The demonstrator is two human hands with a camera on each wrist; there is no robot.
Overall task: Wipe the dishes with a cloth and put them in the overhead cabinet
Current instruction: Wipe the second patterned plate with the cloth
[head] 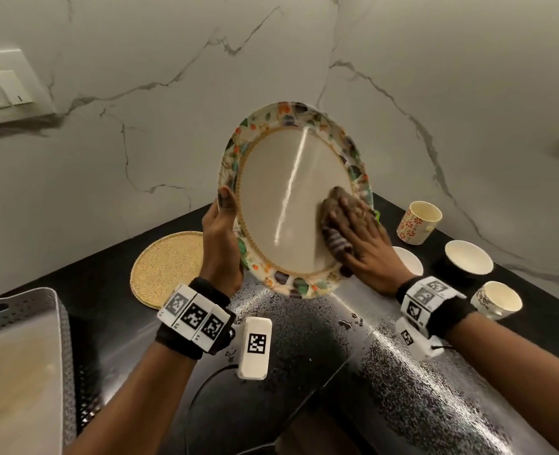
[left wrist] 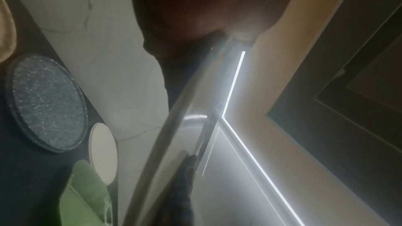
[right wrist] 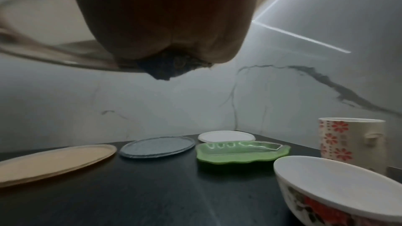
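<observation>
Above the black counter a floral-rimmed plate is held tilted up — the left hand grips its left rim, thumb over the front edge. The right hand lies flat, fingers straight and close together, pressing a dark striped cloth onto the plate's lower-right face.

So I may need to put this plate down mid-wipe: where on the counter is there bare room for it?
The widest bare patch is the black counter below the floral plate, between the perforated tray and the cups. A narrower strip lies in front of the tan round plate. The right side is crowded: mug, bowls and cup stand close together.
</observation>
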